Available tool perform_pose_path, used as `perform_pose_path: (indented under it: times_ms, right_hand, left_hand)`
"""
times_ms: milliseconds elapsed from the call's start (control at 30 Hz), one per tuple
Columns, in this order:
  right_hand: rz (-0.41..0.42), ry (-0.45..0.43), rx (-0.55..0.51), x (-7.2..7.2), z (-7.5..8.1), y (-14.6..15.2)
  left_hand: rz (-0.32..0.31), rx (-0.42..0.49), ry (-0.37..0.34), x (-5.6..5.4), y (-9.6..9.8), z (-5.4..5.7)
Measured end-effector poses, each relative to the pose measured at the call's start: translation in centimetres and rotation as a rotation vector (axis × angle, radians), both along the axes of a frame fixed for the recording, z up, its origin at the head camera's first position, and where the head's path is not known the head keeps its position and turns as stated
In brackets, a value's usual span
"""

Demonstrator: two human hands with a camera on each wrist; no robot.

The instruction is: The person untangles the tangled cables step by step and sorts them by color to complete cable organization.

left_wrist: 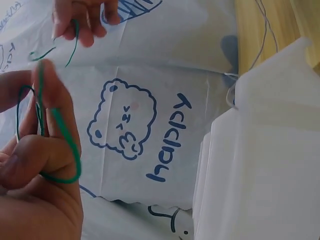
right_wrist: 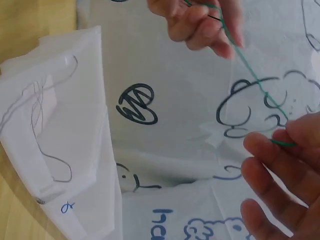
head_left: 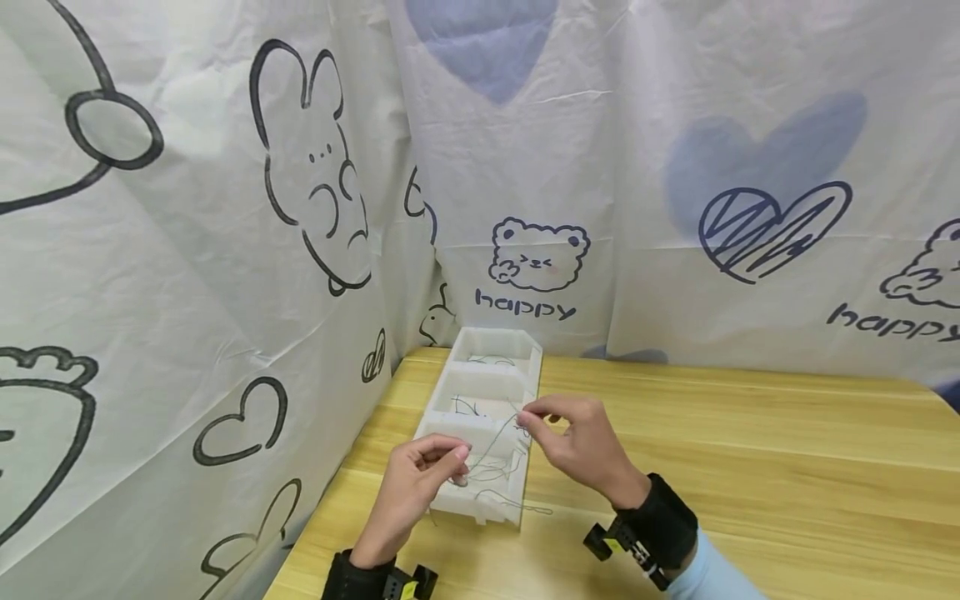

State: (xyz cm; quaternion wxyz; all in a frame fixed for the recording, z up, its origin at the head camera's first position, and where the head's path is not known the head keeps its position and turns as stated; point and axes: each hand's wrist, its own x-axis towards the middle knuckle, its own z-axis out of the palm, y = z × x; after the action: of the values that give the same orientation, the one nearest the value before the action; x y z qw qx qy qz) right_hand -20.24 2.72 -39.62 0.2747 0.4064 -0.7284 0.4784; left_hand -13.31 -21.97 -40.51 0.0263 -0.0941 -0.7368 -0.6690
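A thin green string (right_wrist: 245,62) runs between my two hands above the near part of a white three-compartment tray (head_left: 525,392). My left hand (head_left: 420,479) pinches one part of it between thumb and fingers; in the left wrist view a green loop (left_wrist: 75,150) bends round those fingers. Thumb and index finger of my right hand (head_left: 581,437) pinch the string higher up and to the right, with a short end sticking out. The right hand's other fingers are spread loosely in the right wrist view. Both hands are raised above the tray.
Grey strings (right_wrist: 37,107) lie in the tray's near compartment, one hanging over its edge. Dark strings (head_left: 467,407) sit in the middle compartment, and a greenish one (head_left: 491,360) in the far one. A wooden table (head_left: 712,450) bears the tray; printed cloth (head_left: 637,292) hangs behind and left.
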Motion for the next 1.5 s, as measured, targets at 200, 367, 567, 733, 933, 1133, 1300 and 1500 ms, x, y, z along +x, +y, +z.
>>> perform_pose_path:
  times_ms: [200,367,567,733,933,1133,1300,1500]
  right_hand:
    - [-0.089,-0.134,-0.124,-0.1,0.3,1.5]
    - [-0.057,-0.218,-0.169,-0.1,0.5,1.8]
    - [0.085,-0.279,-0.05,0.1,0.2,1.1]
    - [0.192,-0.298,0.056,0.5,-0.2,0.1]
    - [0.268,-0.297,0.223,1.8,-0.7,-1.7]
    - [0.218,-0.305,0.257,2.5,-0.9,-2.3]
    - [0.233,-0.365,0.195,2.4,-0.7,-1.6]
    - [0.338,-0.262,0.025,1.9,-0.9,-1.2]
  left_hand:
    - [-0.016,-0.066,0.04,0.1,-0.9,0.0]
    - [0.011,-0.081,0.019,0.1,-1.1,0.0]
    - [0.038,-0.018,0.031,-0.2,0.1,0.2]
    - [0.095,0.122,0.065,-0.4,1.6,0.6]
    - [0.145,0.204,0.144,-0.7,3.2,0.6]
    - [0.177,0.249,0.162,-0.7,3.5,0.5]
    - [0.228,0.216,0.187,-0.8,2.7,0.4]
    - [0.267,0.151,0.116,-0.8,2.1,0.0]
